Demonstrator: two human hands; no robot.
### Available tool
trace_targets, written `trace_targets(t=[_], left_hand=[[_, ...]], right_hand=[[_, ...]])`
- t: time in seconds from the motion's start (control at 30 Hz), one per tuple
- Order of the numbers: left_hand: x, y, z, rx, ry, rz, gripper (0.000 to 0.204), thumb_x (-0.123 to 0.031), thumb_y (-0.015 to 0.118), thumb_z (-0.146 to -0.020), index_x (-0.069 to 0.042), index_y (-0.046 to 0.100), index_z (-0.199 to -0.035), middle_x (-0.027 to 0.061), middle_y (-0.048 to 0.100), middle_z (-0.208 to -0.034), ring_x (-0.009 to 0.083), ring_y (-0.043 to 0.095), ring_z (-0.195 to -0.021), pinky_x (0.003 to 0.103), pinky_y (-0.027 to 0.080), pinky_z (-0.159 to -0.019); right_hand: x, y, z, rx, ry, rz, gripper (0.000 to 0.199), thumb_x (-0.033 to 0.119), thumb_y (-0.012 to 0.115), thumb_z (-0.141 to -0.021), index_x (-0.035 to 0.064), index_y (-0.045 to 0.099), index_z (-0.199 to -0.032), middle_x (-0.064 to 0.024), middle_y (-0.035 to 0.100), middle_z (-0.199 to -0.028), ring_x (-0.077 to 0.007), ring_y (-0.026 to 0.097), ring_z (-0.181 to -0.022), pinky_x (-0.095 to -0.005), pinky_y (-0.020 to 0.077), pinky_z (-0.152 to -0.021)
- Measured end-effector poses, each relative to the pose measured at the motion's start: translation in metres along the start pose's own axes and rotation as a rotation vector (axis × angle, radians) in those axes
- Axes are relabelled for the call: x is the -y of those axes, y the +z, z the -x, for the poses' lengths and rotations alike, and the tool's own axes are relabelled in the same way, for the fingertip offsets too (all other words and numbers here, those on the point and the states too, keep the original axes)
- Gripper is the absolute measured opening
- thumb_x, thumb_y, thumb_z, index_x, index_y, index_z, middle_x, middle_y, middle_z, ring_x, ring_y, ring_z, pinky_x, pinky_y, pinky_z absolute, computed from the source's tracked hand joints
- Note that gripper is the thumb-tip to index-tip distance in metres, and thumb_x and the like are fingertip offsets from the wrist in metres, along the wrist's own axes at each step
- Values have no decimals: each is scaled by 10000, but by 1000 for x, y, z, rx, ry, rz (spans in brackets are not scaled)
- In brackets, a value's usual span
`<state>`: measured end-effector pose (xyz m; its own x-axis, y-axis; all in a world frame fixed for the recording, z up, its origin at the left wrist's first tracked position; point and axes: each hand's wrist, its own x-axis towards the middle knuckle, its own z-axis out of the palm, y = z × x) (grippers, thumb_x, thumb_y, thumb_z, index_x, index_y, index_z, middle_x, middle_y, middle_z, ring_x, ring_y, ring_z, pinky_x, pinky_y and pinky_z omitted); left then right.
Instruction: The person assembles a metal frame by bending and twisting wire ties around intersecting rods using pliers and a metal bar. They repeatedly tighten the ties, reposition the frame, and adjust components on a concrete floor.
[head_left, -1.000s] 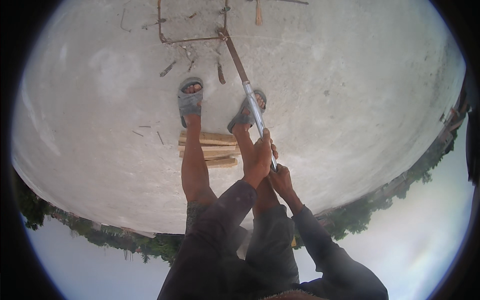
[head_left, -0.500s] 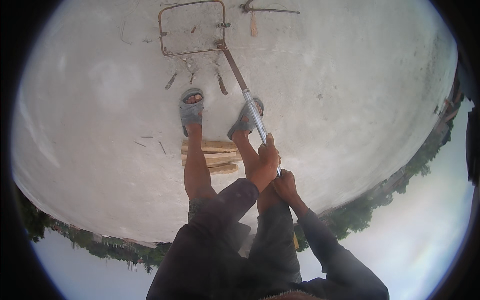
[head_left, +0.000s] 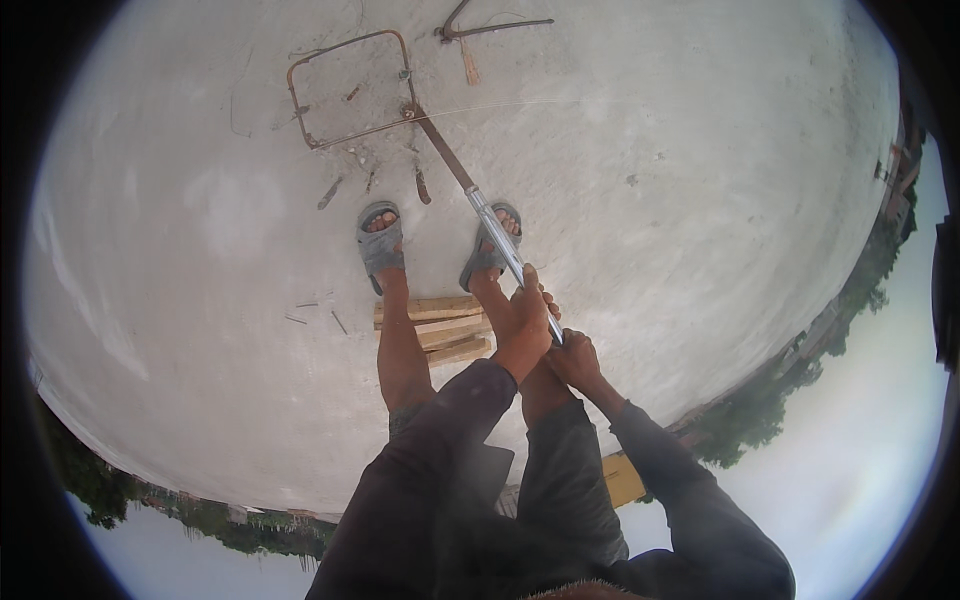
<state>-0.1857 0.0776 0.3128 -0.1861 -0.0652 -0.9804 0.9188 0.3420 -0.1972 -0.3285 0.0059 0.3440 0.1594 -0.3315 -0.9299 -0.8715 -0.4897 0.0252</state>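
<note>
Hands, left hand (head_left: 525,335) far and right hand (head_left: 573,360) near, clench the pipe (head_left: 505,250) levering a rebar loop (head_left: 350,90), three corners bent, fourth unclosed

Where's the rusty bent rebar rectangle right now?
In the head view, the rusty bent rebar rectangle lies on the concrete slab at upper left, ahead of the sandalled feet, at the far tip of the metal pipe.

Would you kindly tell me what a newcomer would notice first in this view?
Both hands, the left hand above the right hand, grip a long metal pipe near the middle of the view. Its far end meets a rusty bent steel rod frame on the concrete floor ahead. Wooden planks lie by the sandalled feet.
</note>
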Motion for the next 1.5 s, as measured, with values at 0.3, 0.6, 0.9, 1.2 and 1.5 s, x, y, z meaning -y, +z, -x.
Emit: trace_targets(t=[0.3,0.6,0.9,1.2,1.5], left_hand=[[39,-48,-94,56,185,-466,436,-237,635,-1003,-50,402,-1320,126,555,-1017,222,621,-708,404,529,-600],[-61,-65,-58,-129,1182,-684,305,-144,600,-1006,52,575,-1237,188,633,-1175,269,651,-1077,409,517,-964],[-281,-27,-109,5,1398,-953,481,46,589,-757,-11,572,-1235,174,611,-1281,324,578,-1298,442,456,-1093],[-267,-30,-126,-21,1328,-909,474,41,560,-749,-69,586,-1210,148,640,-1227,335,633,-1201,443,495,-1030],[-260,-54,-133,-18,1329,-915,603,27,540,-787,-61,531,-1384,233,620,-1337,385,617,-1234,435,485,-1033]], right_hand=[[-2,34,-63,191,3,-254,423,363,717,-843,-58,675,-842,-267,703,-782,-420,736,-794,-494,560,-670],[-32,105,-97,-89,-55,-238,420,353,696,-885,-58,628,-828,-298,685,-779,-459,714,-786,-505,544,-676],[-70,100,-89,-76,-1,-282,453,365,745,-884,-63,614,-812,-239,646,-679,-356,661,-630,-473,487,-601],[-103,86,-70,-101,-47,-209,454,356,763,-868,-61,608,-777,-250,647,-695,-365,667,-652,-474,495,-616],[-80,78,-55,-97,76,-204,477,358,792,-830,-70,601,-737,-238,631,-683,-318,644,-637,-467,471,-598]])
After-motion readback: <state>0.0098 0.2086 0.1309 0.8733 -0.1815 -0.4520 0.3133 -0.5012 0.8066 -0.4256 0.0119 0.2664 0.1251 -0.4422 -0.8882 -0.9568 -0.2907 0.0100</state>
